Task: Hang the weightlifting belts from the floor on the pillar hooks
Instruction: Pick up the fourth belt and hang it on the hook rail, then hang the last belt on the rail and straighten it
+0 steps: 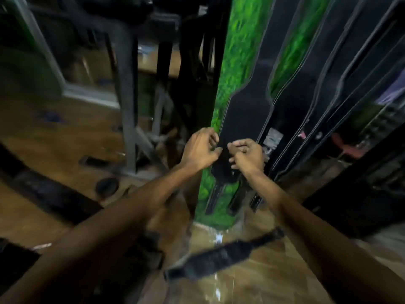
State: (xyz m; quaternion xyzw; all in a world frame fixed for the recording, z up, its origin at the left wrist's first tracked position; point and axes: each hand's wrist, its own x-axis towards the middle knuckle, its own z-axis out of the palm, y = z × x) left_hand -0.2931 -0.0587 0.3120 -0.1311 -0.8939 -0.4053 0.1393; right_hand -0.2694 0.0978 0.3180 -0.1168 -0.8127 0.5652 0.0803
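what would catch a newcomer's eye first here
The bright green pillar up the middle stands out, with black belts hanging against it. Both hands, left hand and right hand, pinch the lower part of one hanging belt at centre frame. Another belt lies on the wet, shiny floor below.

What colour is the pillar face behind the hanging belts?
Green, with a grass-like pattern, on the pillar behind the black hanging belts; it shows in the head view.
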